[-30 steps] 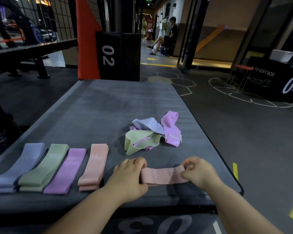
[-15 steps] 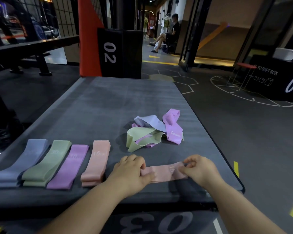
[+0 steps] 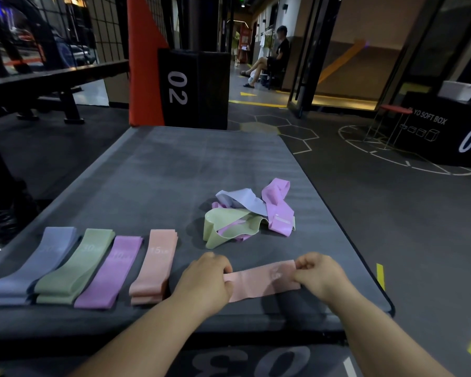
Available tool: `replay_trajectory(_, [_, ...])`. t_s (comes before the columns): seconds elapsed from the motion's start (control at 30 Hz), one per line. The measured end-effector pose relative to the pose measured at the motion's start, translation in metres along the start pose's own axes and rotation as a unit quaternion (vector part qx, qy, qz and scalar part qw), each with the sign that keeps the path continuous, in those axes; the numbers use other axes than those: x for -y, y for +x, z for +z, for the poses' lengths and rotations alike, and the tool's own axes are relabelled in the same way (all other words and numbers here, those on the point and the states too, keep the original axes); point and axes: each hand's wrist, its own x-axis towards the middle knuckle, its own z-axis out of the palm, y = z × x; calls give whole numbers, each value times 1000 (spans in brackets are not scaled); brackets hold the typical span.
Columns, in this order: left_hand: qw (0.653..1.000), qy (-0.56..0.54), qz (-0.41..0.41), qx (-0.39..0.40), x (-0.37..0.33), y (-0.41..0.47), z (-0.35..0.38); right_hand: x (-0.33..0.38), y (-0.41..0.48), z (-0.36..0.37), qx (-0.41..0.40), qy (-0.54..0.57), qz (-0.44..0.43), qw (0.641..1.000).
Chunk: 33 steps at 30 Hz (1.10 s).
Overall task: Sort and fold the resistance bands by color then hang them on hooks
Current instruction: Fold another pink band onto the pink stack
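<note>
OK, both hands are on one pink band, which lies flat and stretched crosswise on the grey bench near its front edge. The left hand has its fingers curled over the band's left end and grips it. The right hand pinches the right end, knuckles up. The band has a faint print near the right end that I can't read. Left of the left hand is a row of four folded stacks lying side by side, long axis front to back: blue-grey stack, green stack, purple stack, peach stack. Neighbours are touching or just beside each other, and the peach stack sits just beside the left hand. Behind the hands, apart from the held band, is a loose pile: a pale green band at the front, a grey-lavender band on top at the back, and a purple band on the right, all tangled together. Beyond the bench's far edge stands a black box marked 02, with a black box marked 04 on the floor far right and a seated person in the back corridor.
</note>
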Motion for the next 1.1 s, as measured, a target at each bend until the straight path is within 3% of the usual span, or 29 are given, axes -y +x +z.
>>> replay_trajectory(0.13, [999, -32, -14, 20, -4, 0, -5, 2, 3, -2, 38, 192, 24, 980])
replay_trajectory(0.23, [993, -98, -31, 57, -8, 2, -6, 3, 4, -6, 21, 243, 35, 969])
replay_trajectory(0.37, [977, -181, -40, 107, -15, -1, -3, 3, 6, -6, -64, 160, -17, 985])
replay_trajectory(0.47, [984, -141, -26, 107, -16, -3, 3, 6, 3, -1, -94, 98, -47, 990])
replay_trajectory(0.8, [996, 25, 84, -11, -16, -11, 11, 4, 15, 19, -117, -26, -124, 985])
replay_trajectory(0.9, [995, 42, 86, 5, -16, -12, 14, 3, 18, 22, -111, -53, -140, 982])
replay_trajectory(1.1, [980, 56, 178, 66, -13, -15, 20, 2, 20, 22, -72, -133, -192, 970])
